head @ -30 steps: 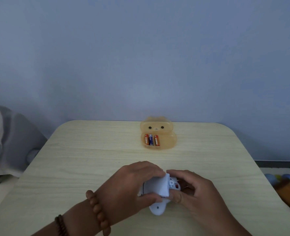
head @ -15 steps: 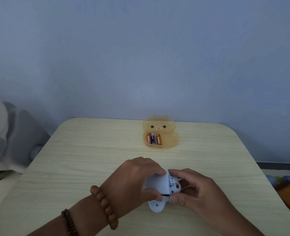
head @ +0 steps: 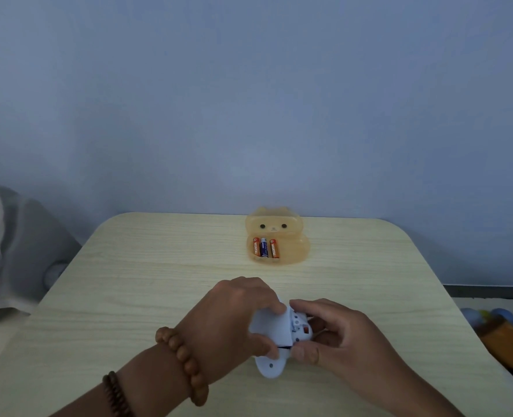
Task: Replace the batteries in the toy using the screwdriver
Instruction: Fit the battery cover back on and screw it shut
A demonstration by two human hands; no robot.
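1. A plain blue-grey wall (head: 249, 100) fills the upper half of the view.
2. A pale wood-grain table (head: 146, 281) with rounded corners stands against it.
3. A heap of grey cloth (head: 17, 245) lies off the table's left edge. A blurred orange and blue thing (head: 508, 341) lies low off its right edge; I cannot tell what it is.
4. The left hand (head: 234, 314) is at the near middle of the table. Its fingers curl over the far side of the toy and its thumb presses the near side, so it grips the toy's left part.
5. The right hand (head: 342, 335) meets it from the right. Thumb and curled fingers pinch the toy's right end.
6. A translucent orange dish (head: 297, 251) with a bear face sits near the table's far edge, well apart from the hands.
7. The white toy (head: 274, 326) is held between both hands, its rounded lower tab on the table. A dark slit shows near the two thumbs, and a red spot shows on its right end.
8. A bracelet (head: 183, 353) of brown beads circles the left wrist, with a darker band (head: 115, 392) further up the arm.
9. Three batteries (head: 263, 247) lie side by side in the dish: orange, blue, orange.
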